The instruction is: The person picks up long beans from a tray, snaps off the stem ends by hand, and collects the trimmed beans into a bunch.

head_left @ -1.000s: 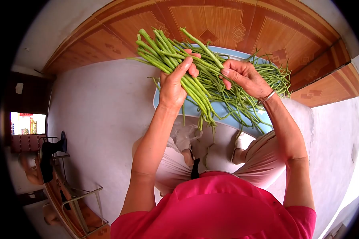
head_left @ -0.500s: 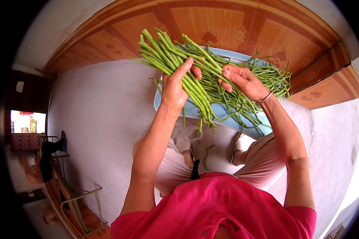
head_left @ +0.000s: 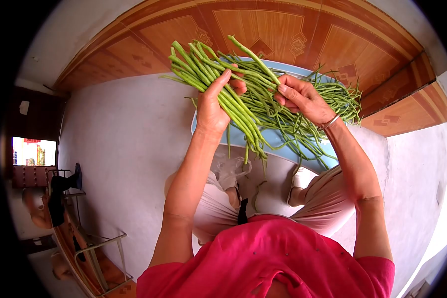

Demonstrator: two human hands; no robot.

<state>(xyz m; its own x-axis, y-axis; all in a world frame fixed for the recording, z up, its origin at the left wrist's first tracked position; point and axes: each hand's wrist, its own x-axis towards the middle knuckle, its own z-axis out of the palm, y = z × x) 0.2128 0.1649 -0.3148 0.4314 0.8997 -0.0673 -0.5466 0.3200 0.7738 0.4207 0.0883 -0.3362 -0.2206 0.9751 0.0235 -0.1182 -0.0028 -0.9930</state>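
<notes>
My left hand (head_left: 217, 102) is closed around a thick bunch of long green beans (head_left: 199, 68), their stem ends fanned up to the left and their tails hanging down. To its right, my right hand (head_left: 303, 98) pinches a long bean (head_left: 256, 57) between thumb and fingers; its upper end points up and left. Under and behind both hands, a loose heap of long beans (head_left: 333, 97) lies across a light blue tray (head_left: 270, 138). Some tails droop over the tray's near edge.
A patterned wood-look panel (head_left: 258, 27) stands right behind the tray. Between my feet lie a clear plastic bag (head_left: 228, 166) and a stray bean (head_left: 257, 193) on the grey floor. At far left are a metal-framed bench (head_left: 102, 243) and other people (head_left: 39, 211).
My left hand has shifted slightly left with its bunch. The bean in my right hand now stands more apart from the bunch, its tip raised.
</notes>
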